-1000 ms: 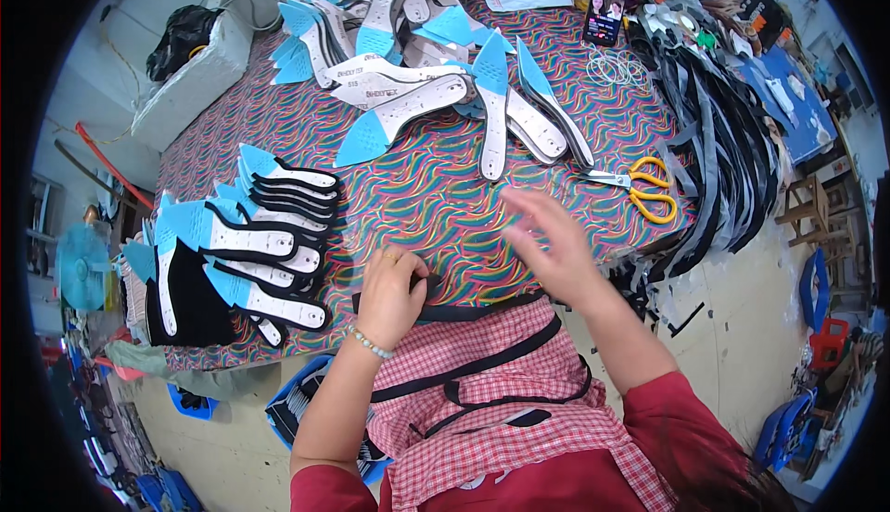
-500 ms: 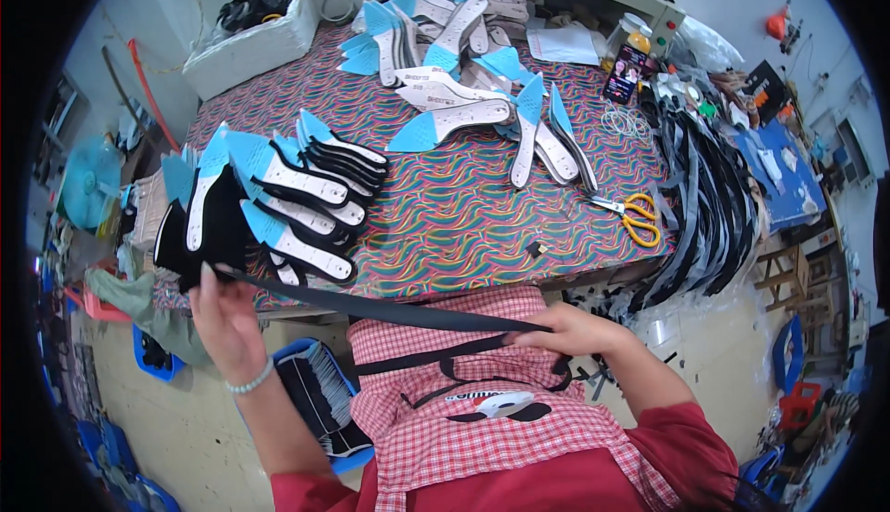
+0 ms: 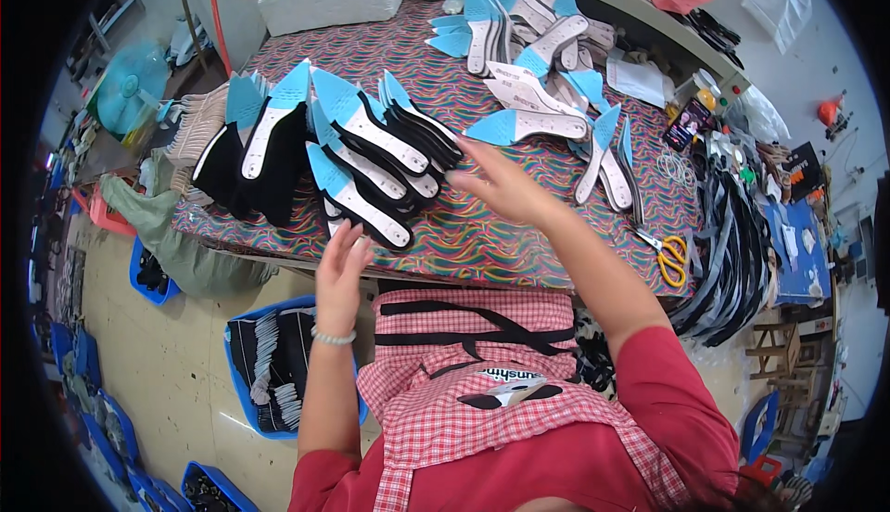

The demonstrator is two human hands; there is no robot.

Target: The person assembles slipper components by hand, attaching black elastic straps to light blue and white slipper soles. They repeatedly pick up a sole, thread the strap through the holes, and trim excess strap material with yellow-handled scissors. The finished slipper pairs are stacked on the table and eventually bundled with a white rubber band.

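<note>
My left hand (image 3: 343,257) is open at the table's front edge, fingers apart, close to the lowest piece of a pile of insole boards (image 3: 371,141). These boards have blue tips, white dotted tops and black edging. At the pile's right end my right hand (image 3: 491,183) reaches in with fingers stretched; whether it touches the black ends I cannot tell. A black strap (image 3: 464,313) lies loose across the checked apron on my lap. More blue-and-white boards (image 3: 273,132), with wide black fabric hanging from them, lie left of the pile.
Plain blue-and-white boards (image 3: 533,34) are heaped at the back. Yellow-handled scissors (image 3: 669,257) lie at the right, beside a hanging bundle of dark strips (image 3: 732,243). A white foam box (image 3: 334,2) stands at the back left. Below the table is a blue bin (image 3: 243,387) of black pieces.
Both hands have let go of the black strap, which now lies on my lap. My right hand has moved up and left to the pile; my left hand has shifted right. The view has turned.
</note>
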